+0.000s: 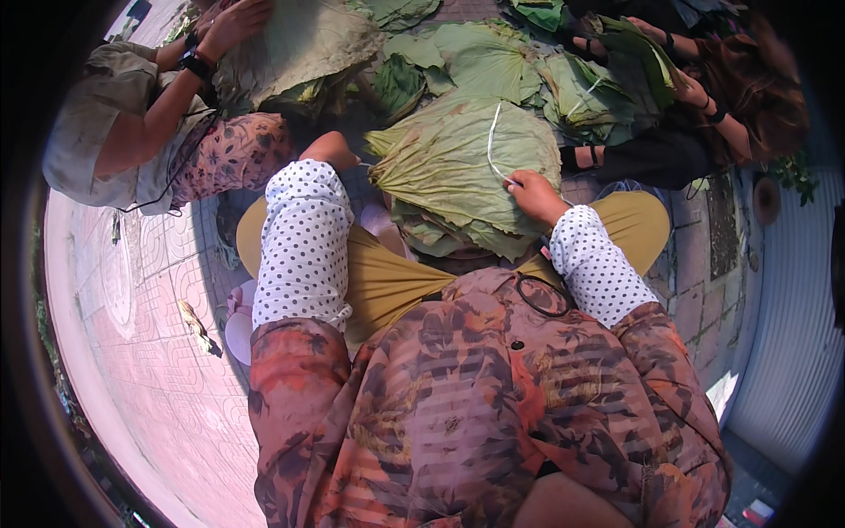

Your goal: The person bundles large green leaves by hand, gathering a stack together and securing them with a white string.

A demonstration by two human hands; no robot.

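Right hand (535, 200) closed, fingers pinching the white cord (492, 141) across the leaf bundle (449, 167), just ahead of the yellow trousers (629, 231). The left hand (331, 151) sits near the gathered end, its grip hidden from me. Looks like binding; next calls for steady tension on that cord.

The leaves (466, 176) are matt, dry and ribbed; the cord (492, 141) is smooth, perhaps plastic. Sleeves (304, 238): matt cloth. Left paving (167, 290): matt, grooved.
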